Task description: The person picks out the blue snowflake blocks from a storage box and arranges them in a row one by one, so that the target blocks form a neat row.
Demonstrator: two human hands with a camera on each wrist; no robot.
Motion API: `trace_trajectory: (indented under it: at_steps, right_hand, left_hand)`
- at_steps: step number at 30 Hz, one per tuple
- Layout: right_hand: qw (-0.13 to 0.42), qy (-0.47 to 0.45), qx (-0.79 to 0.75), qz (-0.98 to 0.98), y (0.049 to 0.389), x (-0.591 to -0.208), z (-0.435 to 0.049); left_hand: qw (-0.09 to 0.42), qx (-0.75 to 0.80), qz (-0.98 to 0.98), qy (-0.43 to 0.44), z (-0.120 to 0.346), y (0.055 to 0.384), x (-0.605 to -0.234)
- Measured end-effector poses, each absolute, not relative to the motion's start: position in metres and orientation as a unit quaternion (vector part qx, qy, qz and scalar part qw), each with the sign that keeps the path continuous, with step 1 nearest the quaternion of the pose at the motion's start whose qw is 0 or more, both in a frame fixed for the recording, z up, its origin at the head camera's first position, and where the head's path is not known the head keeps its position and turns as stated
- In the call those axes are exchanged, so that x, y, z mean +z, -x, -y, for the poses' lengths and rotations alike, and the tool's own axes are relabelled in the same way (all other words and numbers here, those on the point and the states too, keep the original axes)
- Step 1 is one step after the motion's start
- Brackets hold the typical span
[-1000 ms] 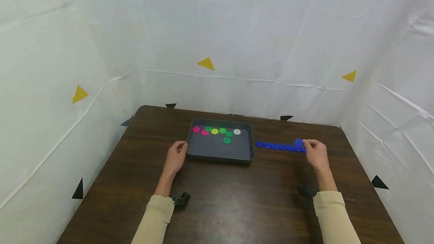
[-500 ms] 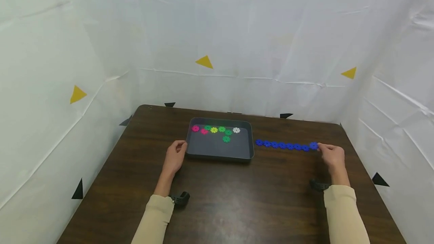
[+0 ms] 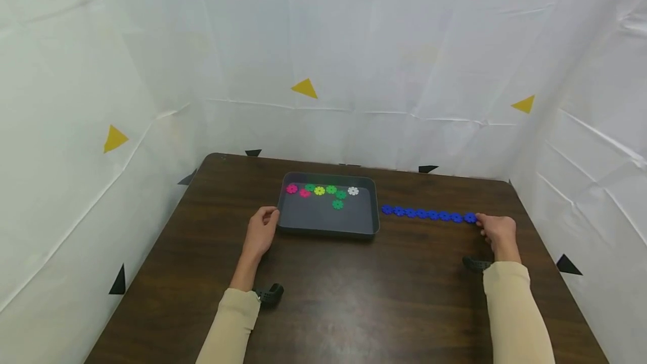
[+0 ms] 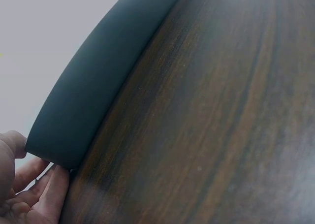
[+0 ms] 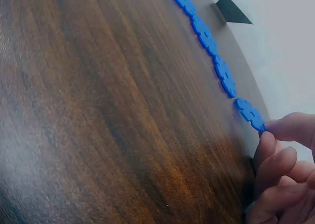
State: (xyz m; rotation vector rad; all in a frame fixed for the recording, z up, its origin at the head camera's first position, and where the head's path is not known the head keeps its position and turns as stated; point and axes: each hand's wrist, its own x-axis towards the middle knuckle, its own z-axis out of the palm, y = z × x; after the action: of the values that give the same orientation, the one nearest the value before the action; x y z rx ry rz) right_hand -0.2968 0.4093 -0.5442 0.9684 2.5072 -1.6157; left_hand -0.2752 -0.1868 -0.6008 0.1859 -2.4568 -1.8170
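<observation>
At the right end of a row of several blue flower-shaped discs point(image 3: 421, 214), my right hand point(image 3: 499, 232) pinches one blue flower disc point(image 5: 250, 113) between thumb and forefinger. That disc lies low by the table, beside the row's last piece; the right wrist view shows them almost touching. My left hand point(image 3: 260, 233) is at the left side of a dark grey tray point(image 3: 323, 230). In the left wrist view its thumb and fingers point(image 4: 54, 189) grip the tray's corner. Inside the tray lie pink discs point(image 3: 291, 189), a yellow disc point(image 3: 319, 190), several green discs point(image 3: 337, 204) and a white disc point(image 3: 352, 191).
The brown wooden table point(image 3: 354, 291) reaches to white sheeting point(image 3: 354, 60) at the back and sides. A black band is on each wrist, the left wristband point(image 3: 270, 295) and the right wristband point(image 3: 476, 264). Yellow and black triangles mark the sheeting.
My right hand has moved right and down with the blue flower disc, from above the row to its right end. The left hand keeps its place at the tray.
</observation>
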Motion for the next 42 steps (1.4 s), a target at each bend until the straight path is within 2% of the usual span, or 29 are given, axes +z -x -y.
trace_trajectory:
  at_steps: [18, 22, 27, 35, 42]
  right_hand:
    - [-0.034, -0.307, -0.516, -0.799, 0.301, -0.547, -0.4]
    - [-0.044, -0.246, -0.469, -0.847, 0.307, -0.536, -0.369]
    - [-0.046, -0.114, -0.419, -0.9, 0.324, -0.512, -0.303]
    - [0.023, 0.081, -0.404, -0.911, 0.347, -0.484, -0.181]
    - [0.169, 0.167, -0.371, -0.898, 0.364, -0.486, -0.097]
  left_hand:
    - [0.045, -0.595, 0.801, -0.06, 0.188, 0.275, -0.601]
    - [0.045, -0.591, 0.803, -0.06, 0.19, 0.274, -0.602]
    - [0.047, -0.592, 0.802, -0.06, 0.191, 0.275, -0.602]
    - [0.051, -0.592, 0.803, -0.059, 0.186, 0.275, -0.601]
    - [0.053, -0.595, 0.8, -0.061, 0.18, 0.276, -0.601]
